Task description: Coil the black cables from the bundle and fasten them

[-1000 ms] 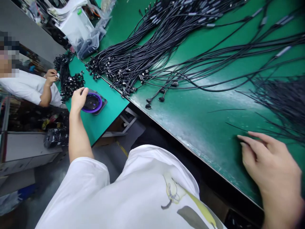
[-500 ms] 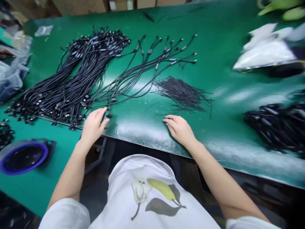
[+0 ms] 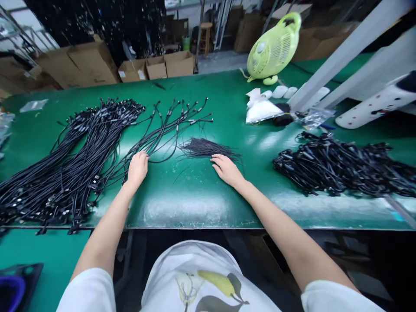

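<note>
My left hand (image 3: 138, 168) rests on the near part of a loose bunch of black cables (image 3: 162, 130), its fingers curled round some of them. To its left lies a large pile of long black cables (image 3: 87, 151) with connectors at both ends. My right hand (image 3: 226, 168) touches the near edge of a heap of thin black ties (image 3: 206, 147), fingers bent and close together. Whether a tie is between those fingertips is too small to tell.
On the right of the green table (image 3: 208, 208) lies a pile of bundled black cables (image 3: 341, 164). Behind it are a white bag (image 3: 263, 110), a green fan (image 3: 274, 47) and slanting white posts. Cardboard boxes (image 3: 180, 64) stand beyond the far edge.
The view has tilted up and shifted right, showing the fan and more of the right side. My left hand has moved onto the loose cables, my right hand to the heap of ties.
</note>
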A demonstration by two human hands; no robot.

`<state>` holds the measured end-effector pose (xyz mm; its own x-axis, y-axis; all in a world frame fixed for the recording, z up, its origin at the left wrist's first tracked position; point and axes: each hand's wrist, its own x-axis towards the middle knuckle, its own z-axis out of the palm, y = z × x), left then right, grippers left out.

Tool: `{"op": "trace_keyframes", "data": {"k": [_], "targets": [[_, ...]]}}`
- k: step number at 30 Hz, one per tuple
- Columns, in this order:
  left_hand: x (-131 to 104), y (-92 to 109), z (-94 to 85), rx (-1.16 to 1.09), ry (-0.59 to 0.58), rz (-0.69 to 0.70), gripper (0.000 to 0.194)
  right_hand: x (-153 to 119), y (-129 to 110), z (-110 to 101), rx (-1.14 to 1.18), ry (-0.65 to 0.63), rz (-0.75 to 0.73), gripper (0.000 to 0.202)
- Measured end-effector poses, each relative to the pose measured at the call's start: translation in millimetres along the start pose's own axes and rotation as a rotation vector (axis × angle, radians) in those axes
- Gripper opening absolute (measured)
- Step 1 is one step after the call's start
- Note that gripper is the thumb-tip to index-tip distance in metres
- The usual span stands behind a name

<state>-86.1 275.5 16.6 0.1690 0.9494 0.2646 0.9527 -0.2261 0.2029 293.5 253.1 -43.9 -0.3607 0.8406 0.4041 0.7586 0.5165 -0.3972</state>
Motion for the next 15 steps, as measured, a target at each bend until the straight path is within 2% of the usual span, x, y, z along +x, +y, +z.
{"op": "trace_keyframes", "data": {"k": [2,5,7,9,11,12,15], "targets": [[-7.5,16.7,-14.7,-0.029,0.047,0.015,0.031,6.2,-3.5,-5.2,-0.032,0.057,-0.001,0.033],[-24.1,48.3,-43.1,-0.138,0.032,0.126,0.032,24.7,-32.1,-8.1,-0.077,0.127,-0.033,0.038],[-35.6,66.3,-64.2,-0.218,0.016,0.236,0.032,53.6,-55.4,-9.5,-0.166,0.082,-0.067,0.041],[-44.3,72.8,-83.7,-0.268,-0.002,0.276,0.033,96.2,-69.8,-17.4,-0.285,-0.026,-0.068,0.031],[-48.6,62.7,-99.2,-0.302,-0.070,0.190,0.034,142.9,-69.0,-38.1,-0.349,-0.079,-0.017,0.018],[-49.5,51.6,-105.0,-0.328,-0.114,0.108,0.034,163.5,-63.5,-53.7,-0.366,-0.069,0.019,0.020],[-54.6,6.8,-114.2,-0.542,-0.174,-0.162,0.025,201.3,-38.3,-109.7,-0.408,0.023,0.115,0.039]]}}
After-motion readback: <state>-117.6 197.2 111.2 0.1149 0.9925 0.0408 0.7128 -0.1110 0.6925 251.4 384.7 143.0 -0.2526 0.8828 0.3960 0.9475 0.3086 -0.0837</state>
